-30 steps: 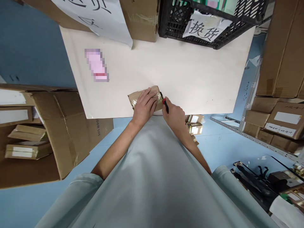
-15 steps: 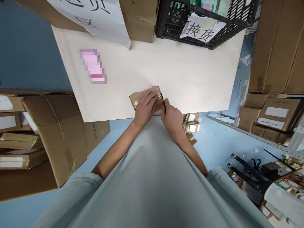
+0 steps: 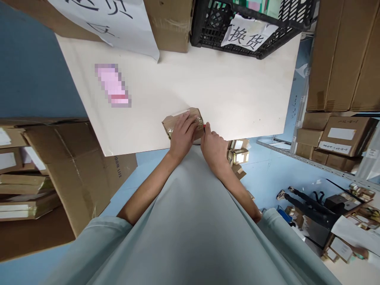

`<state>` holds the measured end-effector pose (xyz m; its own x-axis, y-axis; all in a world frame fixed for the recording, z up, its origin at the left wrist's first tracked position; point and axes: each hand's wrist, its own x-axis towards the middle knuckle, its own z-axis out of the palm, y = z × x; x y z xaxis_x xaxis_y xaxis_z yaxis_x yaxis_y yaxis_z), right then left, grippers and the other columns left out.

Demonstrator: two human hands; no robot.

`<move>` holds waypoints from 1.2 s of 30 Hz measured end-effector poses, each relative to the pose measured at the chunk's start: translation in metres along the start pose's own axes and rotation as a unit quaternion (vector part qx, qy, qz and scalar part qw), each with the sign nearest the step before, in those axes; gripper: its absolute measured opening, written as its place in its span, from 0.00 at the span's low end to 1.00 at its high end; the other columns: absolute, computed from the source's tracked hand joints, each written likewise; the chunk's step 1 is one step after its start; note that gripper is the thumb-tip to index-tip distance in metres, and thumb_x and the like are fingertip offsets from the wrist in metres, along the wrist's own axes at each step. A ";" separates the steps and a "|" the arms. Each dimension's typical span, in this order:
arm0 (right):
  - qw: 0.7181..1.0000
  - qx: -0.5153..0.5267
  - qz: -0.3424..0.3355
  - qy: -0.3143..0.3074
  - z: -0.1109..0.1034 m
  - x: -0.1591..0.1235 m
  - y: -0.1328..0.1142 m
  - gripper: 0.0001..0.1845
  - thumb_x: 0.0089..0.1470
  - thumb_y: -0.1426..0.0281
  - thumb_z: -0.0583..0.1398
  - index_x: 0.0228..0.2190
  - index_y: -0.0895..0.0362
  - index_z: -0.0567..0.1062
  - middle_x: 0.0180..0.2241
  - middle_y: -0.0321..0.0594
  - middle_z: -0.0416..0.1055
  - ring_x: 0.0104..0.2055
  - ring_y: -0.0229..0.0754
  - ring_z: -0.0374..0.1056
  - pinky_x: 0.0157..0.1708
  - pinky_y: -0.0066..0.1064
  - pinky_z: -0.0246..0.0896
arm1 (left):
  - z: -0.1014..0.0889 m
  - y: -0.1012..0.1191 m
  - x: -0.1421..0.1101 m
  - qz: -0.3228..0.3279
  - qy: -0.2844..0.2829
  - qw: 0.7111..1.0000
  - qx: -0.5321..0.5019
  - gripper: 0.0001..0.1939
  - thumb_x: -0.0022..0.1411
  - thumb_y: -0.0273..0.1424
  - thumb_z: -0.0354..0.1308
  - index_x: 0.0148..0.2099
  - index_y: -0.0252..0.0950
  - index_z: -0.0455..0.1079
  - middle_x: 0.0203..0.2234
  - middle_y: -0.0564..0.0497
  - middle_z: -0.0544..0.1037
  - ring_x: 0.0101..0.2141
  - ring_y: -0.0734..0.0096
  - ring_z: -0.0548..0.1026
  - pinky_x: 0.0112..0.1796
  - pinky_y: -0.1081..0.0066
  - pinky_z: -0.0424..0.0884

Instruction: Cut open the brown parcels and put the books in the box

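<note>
A small brown cardboard box (image 3: 172, 121), its surface shiny with clear tape, lies at the near edge of the white table. My left hand (image 3: 183, 135) holds it down, fingers laid across its top; the thumb is hidden. At the box's right end, my right hand (image 3: 214, 149) is closed around a utility knife (image 3: 204, 126). Only a bit of the knife's red part shows beside the index finger, and its blade cannot be made out.
A black plastic crate (image 3: 208, 33) with a paper sign stands at the table's back, beside a carton (image 3: 170, 29). A pixelated pink item (image 3: 112, 85) lies left. A large open carton (image 3: 59, 170) holds boxes. Shelves with cartons (image 3: 340, 136) and another person (image 3: 314, 208) are right.
My right hand stays at the box's right end, and less of the knife shows than before. The view has shifted slightly. At the right, the other person's legs and feet have moved.
</note>
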<state>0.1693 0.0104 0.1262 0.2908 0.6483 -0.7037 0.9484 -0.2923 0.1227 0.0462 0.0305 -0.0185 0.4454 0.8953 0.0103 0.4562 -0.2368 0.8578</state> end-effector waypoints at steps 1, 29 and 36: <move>1.000 -0.003 0.000 -0.003 0.002 -0.002 0.002 0.36 0.81 0.70 0.45 0.83 0.57 0.48 0.51 0.57 0.84 0.51 0.51 0.85 0.49 0.36 0.77 | 0.000 0.000 0.000 -0.002 -0.001 1.000 -0.002 0.22 0.87 0.45 0.46 0.65 0.46 0.78 0.67 0.42 0.82 0.78 0.50 0.68 0.80 0.37 0.57; 0.981 0.173 -0.080 0.030 0.015 -0.009 0.074 0.32 0.82 0.63 0.48 0.79 0.57 0.62 0.51 0.54 0.88 0.48 0.55 0.85 0.49 0.39 0.76 | -0.010 -0.012 -0.014 0.037 0.026 0.992 0.120 0.21 0.86 0.43 0.51 0.70 0.43 0.76 0.65 0.40 0.83 0.76 0.49 0.70 0.77 0.36 0.62; 0.915 0.384 -0.116 0.038 0.073 0.116 0.103 0.22 0.81 0.59 0.50 0.61 0.52 0.76 0.53 0.45 0.88 0.44 0.52 0.85 0.55 0.44 0.75 | -0.044 -0.037 -0.055 0.006 0.086 0.981 0.175 0.21 0.85 0.44 0.53 0.71 0.47 0.77 0.63 0.41 0.84 0.71 0.49 0.76 0.73 0.39 0.70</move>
<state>0.2913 0.0044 0.0059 0.1293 0.7938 -0.5943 0.6263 -0.5301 -0.5717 -0.0292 0.0065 -0.0282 0.3295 0.9347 0.1328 0.7012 -0.3365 0.6285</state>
